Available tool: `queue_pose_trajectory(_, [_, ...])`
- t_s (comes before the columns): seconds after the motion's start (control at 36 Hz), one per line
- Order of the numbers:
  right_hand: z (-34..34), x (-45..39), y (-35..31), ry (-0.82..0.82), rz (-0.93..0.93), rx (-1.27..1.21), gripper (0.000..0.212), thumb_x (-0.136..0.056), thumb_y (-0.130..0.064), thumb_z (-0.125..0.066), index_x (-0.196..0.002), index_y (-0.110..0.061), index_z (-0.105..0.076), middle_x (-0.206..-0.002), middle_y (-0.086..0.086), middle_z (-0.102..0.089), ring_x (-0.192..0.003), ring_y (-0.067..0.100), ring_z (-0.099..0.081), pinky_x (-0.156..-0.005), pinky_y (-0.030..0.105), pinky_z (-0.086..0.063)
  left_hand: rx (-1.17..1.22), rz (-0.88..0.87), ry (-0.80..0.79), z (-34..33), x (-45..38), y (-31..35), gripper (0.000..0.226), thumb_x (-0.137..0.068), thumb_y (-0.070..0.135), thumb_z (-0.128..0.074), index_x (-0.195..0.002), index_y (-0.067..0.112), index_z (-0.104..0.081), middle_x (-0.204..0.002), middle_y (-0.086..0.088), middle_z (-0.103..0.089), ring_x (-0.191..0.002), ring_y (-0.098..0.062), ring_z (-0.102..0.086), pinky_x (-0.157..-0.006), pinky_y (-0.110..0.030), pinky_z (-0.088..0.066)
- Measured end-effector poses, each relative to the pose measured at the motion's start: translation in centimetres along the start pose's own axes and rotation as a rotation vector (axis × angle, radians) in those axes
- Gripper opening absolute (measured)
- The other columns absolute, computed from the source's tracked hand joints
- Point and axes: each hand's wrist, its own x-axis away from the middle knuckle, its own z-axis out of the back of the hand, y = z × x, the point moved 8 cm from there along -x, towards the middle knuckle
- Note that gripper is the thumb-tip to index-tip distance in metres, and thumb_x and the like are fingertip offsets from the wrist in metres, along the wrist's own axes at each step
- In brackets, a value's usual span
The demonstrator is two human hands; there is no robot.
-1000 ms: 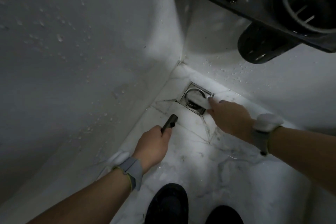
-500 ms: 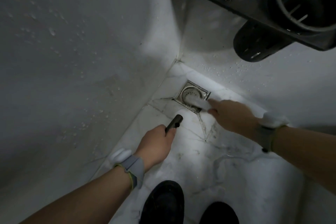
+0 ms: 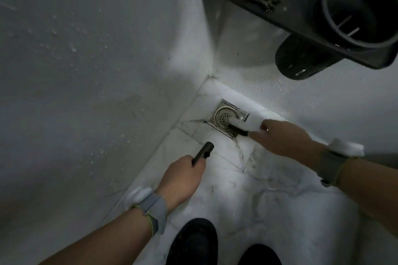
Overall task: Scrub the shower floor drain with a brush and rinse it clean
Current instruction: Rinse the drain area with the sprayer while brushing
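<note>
A square metal floor drain point(image 3: 223, 117) with a round perforated cover sits in the corner of the white marble shower floor point(image 3: 269, 200). My right hand point(image 3: 282, 140) grips a white-handled brush point(image 3: 243, 125) whose dark bristles lie on the drain's right side. My left hand point(image 3: 181, 178) holds a dark cylindrical spray nozzle point(image 3: 203, 151), its tip pointing up-right toward the drain from a short distance away. No water stream is visible.
Wet grey walls point(image 3: 86, 71) meet at the corner behind the drain. A dark wall shelf point(image 3: 305, 17) with a round cup holder and a slatted tray overhangs at top right. My two dark shoes point(image 3: 191, 243) stand at the bottom edge.
My right hand has drawn the brush to the right, uncovering most of the perforated cover. My left hand with the nozzle has kept its place. The view shifted slightly.
</note>
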Motion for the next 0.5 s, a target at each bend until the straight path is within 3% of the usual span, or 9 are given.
queue_pose_trajectory(0.06, [0.6,-0.6,-0.3,0.039,-0.039,-0.078,0.049,-0.086,-0.072,-0.047,-0.094,-0.024,-0.055,-0.086,-0.002,-0.061,-0.080,0.021,-0.059,-0.070,0.030,-0.047,0.059,0.030,0.005,0.2,0.1,-0.6,0.042,-0.093,0.057,-0.043,-0.074,0.020,-0.050,-0.068,0.004,-0.055,-0.059,-0.016,-0.052,-0.056,-0.027,-0.039])
queue_pose_trajectory(0.17, [0.4,-2.9,-1.6,0.075,-0.075,-0.218,0.032,-0.096,-0.044,-0.049,-0.083,-0.015,-0.052,-0.084,0.005,-0.058,-0.076,0.024,-0.055,-0.068,0.029,-0.039,0.139,0.063,0.031,0.9,0.5,-1.4,0.046,-0.090,0.064,-0.046,-0.076,0.021,-0.052,-0.069,0.004,-0.056,-0.059,-0.014,-0.054,-0.055,-0.024,-0.040])
queue_pose_trajectory(0.25, [-0.2,-4.2,-3.0,0.077,-0.101,-0.284,0.028,-0.096,-0.032,-0.048,-0.072,-0.018,-0.048,-0.072,-0.001,-0.051,-0.076,0.026,-0.055,-0.066,0.028,-0.038,0.162,0.071,0.046,1.4,0.6,-2.0,0.047,-0.086,0.067,-0.050,-0.076,0.021,-0.055,-0.070,0.004,-0.059,-0.060,-0.014,-0.057,-0.056,-0.025,-0.043])
queue_pose_trajectory(0.39, [-1.8,-4.8,-5.6,0.049,-0.098,-0.357,0.016,-0.089,-0.018,-0.047,-0.086,-0.021,-0.062,-0.074,-0.003,-0.065,-0.069,0.020,-0.065,-0.063,0.035,-0.057,0.158,0.063,0.065,1.9,0.9,-2.6,0.037,-0.089,0.054,-0.056,-0.074,0.020,-0.053,-0.068,0.005,-0.057,-0.059,-0.012,-0.055,-0.055,-0.024,-0.040])
queue_pose_trajectory(0.5, [-2.6,-4.8,-6.8,0.059,-0.075,-0.286,0.010,-0.087,-0.018,-0.048,-0.086,-0.020,-0.057,-0.074,-0.003,-0.060,-0.069,0.021,-0.059,-0.058,0.028,-0.045,0.149,0.072,0.066,2.3,0.7,-3.1,0.038,-0.089,0.054,-0.057,-0.075,0.019,-0.055,-0.067,0.005,-0.058,-0.059,-0.012,-0.056,-0.055,-0.024,-0.040])
